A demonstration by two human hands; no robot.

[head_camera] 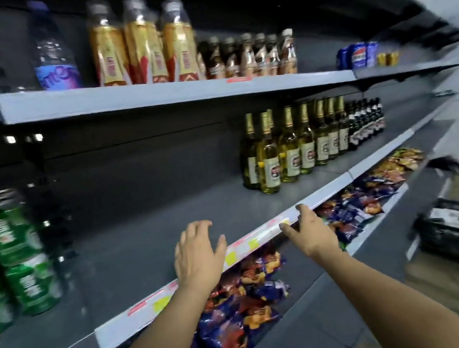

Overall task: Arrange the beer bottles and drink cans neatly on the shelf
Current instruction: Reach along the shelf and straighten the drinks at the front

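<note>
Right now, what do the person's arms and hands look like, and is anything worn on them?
Both forearms are bare, with no sleeves in view. The left hand and the right hand wear no gloves, and no watch, ring or bracelet shows.

The whole view is smeared by motion, so no label can be read. At the left edge of the frame the green cans [15, 251] are cut off, and the stack's far side is lost. In the middle right, the clear beer bottles [288, 148] hide those behind them, and the dark bottles [367, 125] beyond are too small to count. A dark shape [446, 164] at the right edge is too blurred to name. Both forearms leave the frame at the bottom.
</note>
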